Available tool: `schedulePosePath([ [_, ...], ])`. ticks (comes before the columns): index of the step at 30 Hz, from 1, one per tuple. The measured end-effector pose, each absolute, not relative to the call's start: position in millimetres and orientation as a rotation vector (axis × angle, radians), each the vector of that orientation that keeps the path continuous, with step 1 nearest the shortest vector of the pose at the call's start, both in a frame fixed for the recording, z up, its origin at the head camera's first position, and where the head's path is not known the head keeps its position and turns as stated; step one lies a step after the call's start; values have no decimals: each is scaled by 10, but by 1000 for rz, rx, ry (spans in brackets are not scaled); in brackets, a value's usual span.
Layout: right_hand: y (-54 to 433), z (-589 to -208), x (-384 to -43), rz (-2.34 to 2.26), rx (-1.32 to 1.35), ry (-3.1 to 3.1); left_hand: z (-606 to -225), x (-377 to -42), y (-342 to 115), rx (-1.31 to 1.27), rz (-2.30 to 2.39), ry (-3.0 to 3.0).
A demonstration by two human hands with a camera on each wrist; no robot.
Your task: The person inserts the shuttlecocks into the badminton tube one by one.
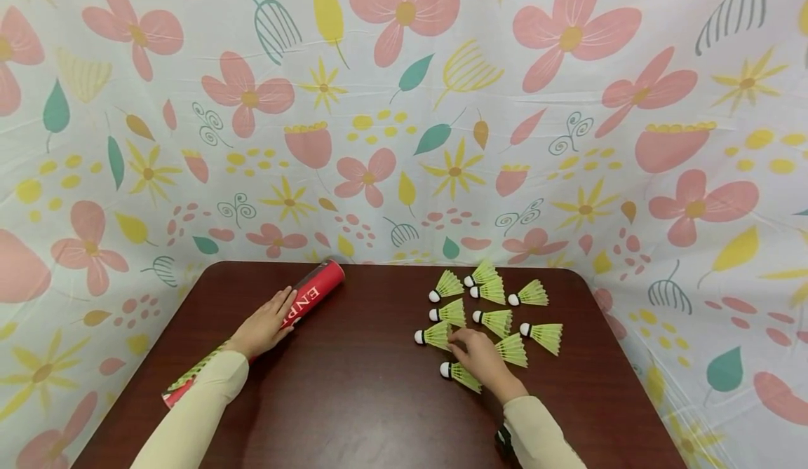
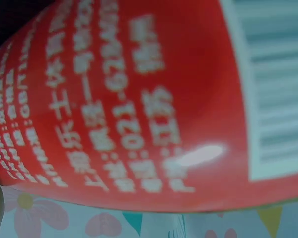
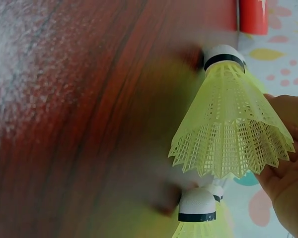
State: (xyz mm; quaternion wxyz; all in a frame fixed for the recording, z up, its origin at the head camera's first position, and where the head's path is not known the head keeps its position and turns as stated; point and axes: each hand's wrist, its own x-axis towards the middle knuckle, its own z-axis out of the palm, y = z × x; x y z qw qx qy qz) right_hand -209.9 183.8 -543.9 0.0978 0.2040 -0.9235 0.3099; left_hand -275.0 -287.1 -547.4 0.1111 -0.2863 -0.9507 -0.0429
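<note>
My left hand (image 1: 261, 325) lies on a red shuttlecock tube (image 1: 315, 290) set at a slant on the left of the table, its fingers stretched across the tube. Close up in the left wrist view, the red tube wall (image 2: 198, 99) shows white print and a barcode. On the right, my right hand (image 1: 482, 364) pinches the skirt edge of a yellow shuttlecock (image 1: 432, 336) with thumb and forefinger. Another shuttlecock (image 1: 459, 376) lies just in front of that hand, and one more (image 1: 513, 350) is partly hidden behind it. A yellow skirt (image 3: 226, 124) overlaps the fingers in the right wrist view.
Several more yellow shuttlecocks with white heads, such as one at the back (image 1: 447, 285) and one at the right (image 1: 543, 336), lie loosely grouped on the brown table (image 1: 353, 399). A flowered cloth (image 1: 372, 118) hangs behind the table's back edge.
</note>
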Motion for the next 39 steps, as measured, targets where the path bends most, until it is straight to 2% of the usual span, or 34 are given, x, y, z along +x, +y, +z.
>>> schedulePosePath([
  [19,1840,-5421,-2111,996,514,-2695,-5370,-2712,-2791,-936,-107,-2705],
  [39,1873,-5353,-2147,937,515,-2501,-5245,-2485,-2621,-1050,-90,-2612],
])
